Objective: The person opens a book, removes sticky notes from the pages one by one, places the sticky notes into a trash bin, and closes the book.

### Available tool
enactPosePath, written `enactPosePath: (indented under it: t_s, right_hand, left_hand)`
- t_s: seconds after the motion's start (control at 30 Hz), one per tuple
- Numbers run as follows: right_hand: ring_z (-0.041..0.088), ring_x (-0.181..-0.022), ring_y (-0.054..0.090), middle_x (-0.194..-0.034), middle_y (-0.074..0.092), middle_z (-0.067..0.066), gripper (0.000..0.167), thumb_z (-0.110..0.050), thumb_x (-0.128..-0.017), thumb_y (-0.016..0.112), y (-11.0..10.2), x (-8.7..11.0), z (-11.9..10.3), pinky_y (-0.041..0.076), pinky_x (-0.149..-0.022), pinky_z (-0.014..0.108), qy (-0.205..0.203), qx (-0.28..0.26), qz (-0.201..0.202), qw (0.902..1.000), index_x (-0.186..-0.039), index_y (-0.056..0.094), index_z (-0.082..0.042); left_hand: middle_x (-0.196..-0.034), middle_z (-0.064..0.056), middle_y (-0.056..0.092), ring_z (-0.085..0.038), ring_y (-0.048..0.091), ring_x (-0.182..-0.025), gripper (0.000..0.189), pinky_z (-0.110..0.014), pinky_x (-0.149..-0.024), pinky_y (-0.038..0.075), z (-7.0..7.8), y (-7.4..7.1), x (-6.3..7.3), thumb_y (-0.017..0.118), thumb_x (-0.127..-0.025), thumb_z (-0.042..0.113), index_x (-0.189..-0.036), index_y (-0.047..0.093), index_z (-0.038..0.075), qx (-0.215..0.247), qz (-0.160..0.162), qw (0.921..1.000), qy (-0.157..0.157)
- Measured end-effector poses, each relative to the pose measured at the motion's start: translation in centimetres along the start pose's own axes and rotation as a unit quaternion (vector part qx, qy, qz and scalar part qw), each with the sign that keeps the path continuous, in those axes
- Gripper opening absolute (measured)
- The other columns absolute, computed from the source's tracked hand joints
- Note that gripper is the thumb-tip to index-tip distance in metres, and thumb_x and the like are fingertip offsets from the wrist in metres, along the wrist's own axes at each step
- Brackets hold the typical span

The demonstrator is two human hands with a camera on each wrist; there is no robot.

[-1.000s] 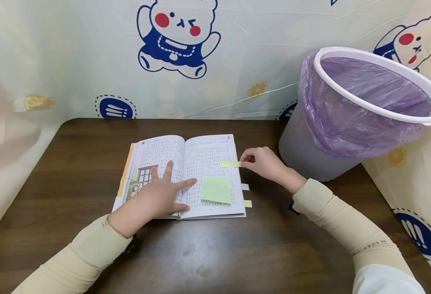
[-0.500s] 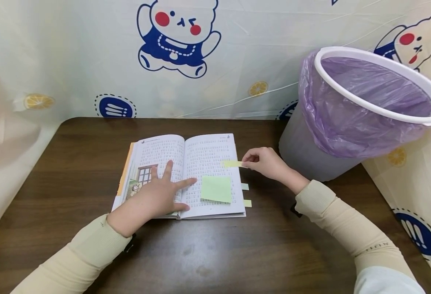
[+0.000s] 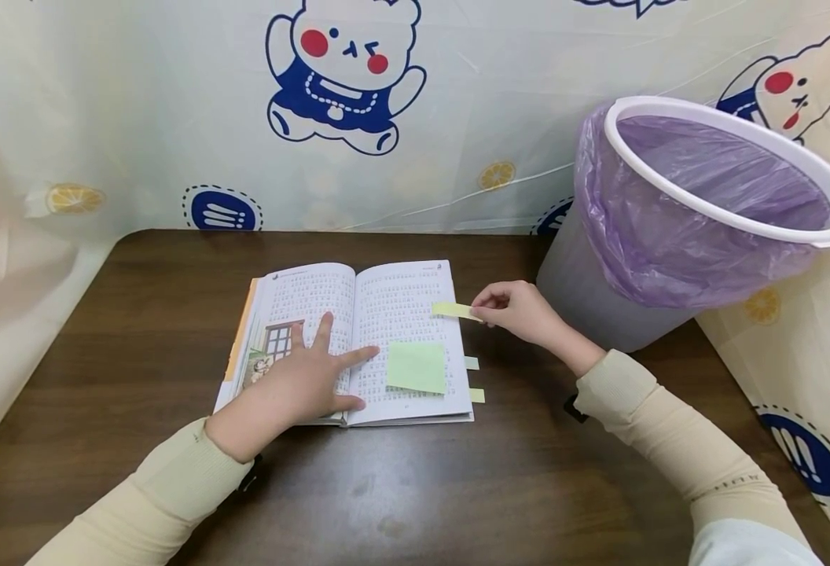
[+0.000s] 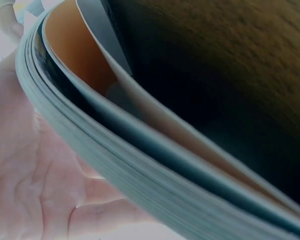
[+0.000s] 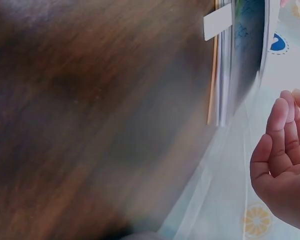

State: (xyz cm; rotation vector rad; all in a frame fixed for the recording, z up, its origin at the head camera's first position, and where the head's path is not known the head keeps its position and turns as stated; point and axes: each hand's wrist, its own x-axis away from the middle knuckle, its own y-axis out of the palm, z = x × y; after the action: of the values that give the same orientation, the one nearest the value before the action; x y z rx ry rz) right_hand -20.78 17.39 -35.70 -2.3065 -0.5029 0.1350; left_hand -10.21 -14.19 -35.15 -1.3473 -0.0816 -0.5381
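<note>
An open book with printed text lies on the dark wooden table. My left hand rests on it with fingers spread across the left page and over the spine; in the left wrist view its palm lies against the curved page edges. Beyond the book's right edge, my right hand pinches the end of a narrow yellow sticky tab, whose other end overlaps the right page. A square green sticky note is on that page, lower down. In the right wrist view, the right hand's fingers are bent together with the thumb.
Two more sticky tabs, one pale and one yellow, stick out from the book's right side. A bin lined with a purple bag stands at the back right. A patterned curtain hangs behind the table.
My right hand has moved slightly right, drawing the yellow sticky tab toward the page's edge. The left hand has stayed in place on the book.
</note>
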Motion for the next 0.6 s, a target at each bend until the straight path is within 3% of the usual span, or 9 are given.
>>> enactPosePath:
  t_s: [0.27,0.6]
  right_hand:
    - [0.022,-0.07,0.059,-0.078,0.07,0.005,0.01,-0.015,-0.094,0.076,-1.7,0.3,-1.4,0.046,-0.06,0.029,-0.023,-0.008,0.034,0.9991,-0.096,0.078,-0.004]
    - [0.018,-0.069,0.061,-0.078,0.072,0.005,0.011,-0.015,-0.094,0.077,-4.3,1.2,-3.4,0.046,-0.062,0.026,-0.057,0.012,0.058,0.9966,-0.096,0.078,-0.004]
  left_hand:
    - [-0.162,-0.039,0.011,-0.076,0.013,-0.134,0.076,-0.066,-0.07,0.056,-0.1,0.0,0.0,0.077,-0.087,0.054,-0.154,0.049,0.033,0.001,0.006,1.0,0.002]
    - [-0.162,-0.039,0.012,-0.076,0.014,-0.134,0.076,-0.067,-0.071,0.056,-0.1,0.2,0.2,0.078,-0.086,0.054,-0.154,0.049,0.033,0.007,0.009,0.9999,0.002]
